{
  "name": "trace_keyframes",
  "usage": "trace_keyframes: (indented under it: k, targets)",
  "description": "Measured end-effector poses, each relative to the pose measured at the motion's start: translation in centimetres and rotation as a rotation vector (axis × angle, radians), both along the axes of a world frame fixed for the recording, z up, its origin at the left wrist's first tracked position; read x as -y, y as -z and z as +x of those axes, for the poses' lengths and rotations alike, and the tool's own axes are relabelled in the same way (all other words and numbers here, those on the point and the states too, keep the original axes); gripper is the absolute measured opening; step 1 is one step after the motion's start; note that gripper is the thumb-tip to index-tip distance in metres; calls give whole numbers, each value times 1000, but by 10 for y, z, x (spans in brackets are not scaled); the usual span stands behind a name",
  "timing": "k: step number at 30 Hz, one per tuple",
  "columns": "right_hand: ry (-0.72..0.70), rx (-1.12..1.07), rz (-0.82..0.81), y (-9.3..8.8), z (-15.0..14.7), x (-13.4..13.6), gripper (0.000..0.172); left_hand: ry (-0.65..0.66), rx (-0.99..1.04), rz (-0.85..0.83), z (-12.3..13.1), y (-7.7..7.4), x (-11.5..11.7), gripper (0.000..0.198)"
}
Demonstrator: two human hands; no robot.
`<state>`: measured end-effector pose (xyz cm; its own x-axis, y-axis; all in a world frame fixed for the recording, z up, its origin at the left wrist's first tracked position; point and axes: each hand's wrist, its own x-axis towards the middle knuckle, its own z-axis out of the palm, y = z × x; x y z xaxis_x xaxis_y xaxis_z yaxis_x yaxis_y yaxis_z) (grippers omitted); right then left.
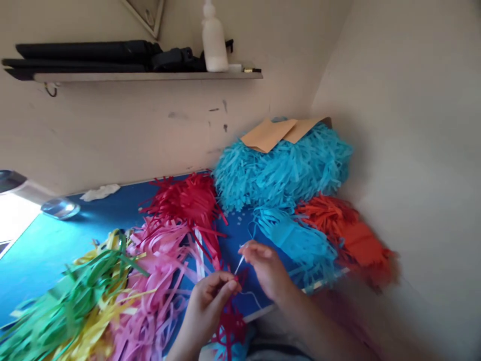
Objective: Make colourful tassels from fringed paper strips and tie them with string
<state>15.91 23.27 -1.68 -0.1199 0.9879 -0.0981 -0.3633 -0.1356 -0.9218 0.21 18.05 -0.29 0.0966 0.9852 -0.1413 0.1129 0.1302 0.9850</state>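
Observation:
My left hand [210,296] is closed in a pinch on a bundle of red paper strips [231,321] that hangs below it at the blue table's [45,245] near edge. My right hand [267,268] is pinched on a thin white thread [240,263] that runs from its fingertips down toward the left hand and loops off to the right. Both hands meet over the table's front edge, close to a pile of pink paper strips [161,265].
Heaps of cut paper strips cover the table: green and yellow [75,296] at the left, red [188,200], light blue [281,170] with brown card [278,133] on top, orange [349,235] by the right wall. A shelf [146,75] carries a white bottle [214,40].

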Motion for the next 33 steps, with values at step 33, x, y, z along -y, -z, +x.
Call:
trace_keyframes:
  k: [33]
  targets:
    - [-265,931,583,-27,9,38,30,-384,659,-334,3,16,4,34]
